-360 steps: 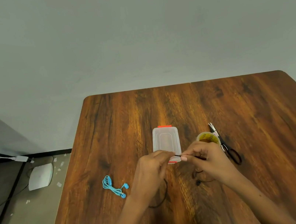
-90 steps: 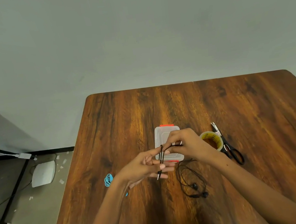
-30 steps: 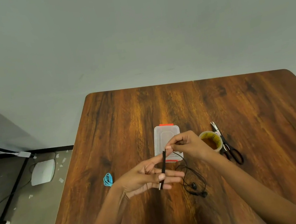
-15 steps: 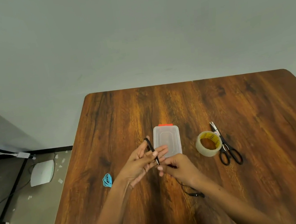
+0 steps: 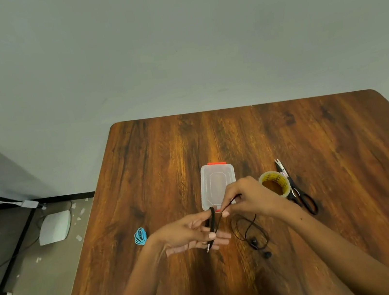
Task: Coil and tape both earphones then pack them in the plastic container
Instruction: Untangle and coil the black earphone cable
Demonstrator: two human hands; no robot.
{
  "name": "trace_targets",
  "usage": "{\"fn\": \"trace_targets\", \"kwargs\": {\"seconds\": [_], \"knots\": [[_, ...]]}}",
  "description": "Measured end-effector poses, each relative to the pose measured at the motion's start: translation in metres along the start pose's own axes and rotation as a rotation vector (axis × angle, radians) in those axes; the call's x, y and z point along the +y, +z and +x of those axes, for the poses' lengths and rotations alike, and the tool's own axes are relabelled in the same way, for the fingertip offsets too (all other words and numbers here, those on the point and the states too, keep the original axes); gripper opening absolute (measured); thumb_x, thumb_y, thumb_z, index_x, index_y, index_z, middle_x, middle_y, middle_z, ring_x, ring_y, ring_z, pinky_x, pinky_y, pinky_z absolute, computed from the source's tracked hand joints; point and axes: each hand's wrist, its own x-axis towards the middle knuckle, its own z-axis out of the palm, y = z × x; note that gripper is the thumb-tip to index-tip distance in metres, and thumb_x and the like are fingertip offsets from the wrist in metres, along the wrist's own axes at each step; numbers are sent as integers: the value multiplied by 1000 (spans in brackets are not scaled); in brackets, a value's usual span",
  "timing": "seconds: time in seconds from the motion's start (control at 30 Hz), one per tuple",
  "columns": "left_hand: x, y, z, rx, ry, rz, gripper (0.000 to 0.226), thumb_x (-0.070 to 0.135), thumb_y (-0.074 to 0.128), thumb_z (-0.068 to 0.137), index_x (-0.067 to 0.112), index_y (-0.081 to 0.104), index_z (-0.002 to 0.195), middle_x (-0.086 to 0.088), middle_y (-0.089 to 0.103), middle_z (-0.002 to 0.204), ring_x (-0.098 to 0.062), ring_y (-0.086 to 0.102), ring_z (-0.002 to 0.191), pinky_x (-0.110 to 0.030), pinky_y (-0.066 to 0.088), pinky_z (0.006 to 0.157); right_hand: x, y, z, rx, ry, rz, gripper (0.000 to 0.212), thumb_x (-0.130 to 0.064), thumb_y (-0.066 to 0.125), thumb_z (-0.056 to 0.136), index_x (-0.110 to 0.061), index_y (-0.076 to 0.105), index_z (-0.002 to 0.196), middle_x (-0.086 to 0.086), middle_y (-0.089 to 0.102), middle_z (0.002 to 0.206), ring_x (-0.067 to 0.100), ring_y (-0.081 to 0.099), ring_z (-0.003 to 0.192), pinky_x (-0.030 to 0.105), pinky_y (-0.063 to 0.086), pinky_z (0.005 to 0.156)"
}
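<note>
The black earphone cord is wound in loops around the straight fingers of my left hand, with my thumb pressing the loops. My right hand pinches the cord just right of the loops and holds it taut. The loose end of the black earphones with its buds lies on the wooden table below my right hand. The clear plastic container with red clips sits shut behind my hands. The coiled blue earphones lie left of my left wrist.
A roll of clear tape stands right of the container, partly behind my right hand. Black-handled scissors lie beside the roll. Left of the table are a black metal frame and a white flat object on the floor.
My right hand has swung the cord from below my left hand up to its far right, adding another turn round the fingers. More slack cord lies on the table.
</note>
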Motion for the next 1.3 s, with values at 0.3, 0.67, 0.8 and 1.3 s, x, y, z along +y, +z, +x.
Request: {"fn": "trace_targets", "kwargs": {"seconds": [0.3,0.67,0.8,1.3], "knots": [[8,14,-9,-217,105,-3,66,0,45,92,27,22,146,-22,51,134,-27,54,123,-38,42,104,16,-6,5,72,49,395,11,-14,74,80,-12,77,90,4,75,90,19,68,90,35,54,84],[4,5,4,236,337,-440,93,9,80,71,23,22,143,-27,55,129,-31,55,121,-32,53,89,-3,67,-12,110,191,609,17,-7,59,91,-5,73,81,12,67,72,7,48,52,18,43,54],[1,4,10,394,364,-423,87,0,55,85,19,2,151,-26,58,126,-31,56,121,-35,51,95,-6,72,-16,105,121,438,21,-20,61,91,-9,73,77,-10,65,68,5,57,62,11,42,62],[6,-2,4,146,-61,181,69,-2,55,91,16,20,148,-22,58,128,-27,59,118,-31,50,94,3,7,-2,17,-58,-100,10,-19,72,81,-21,76,91,-7,69,90,0,60,81,10,45,74]]}}
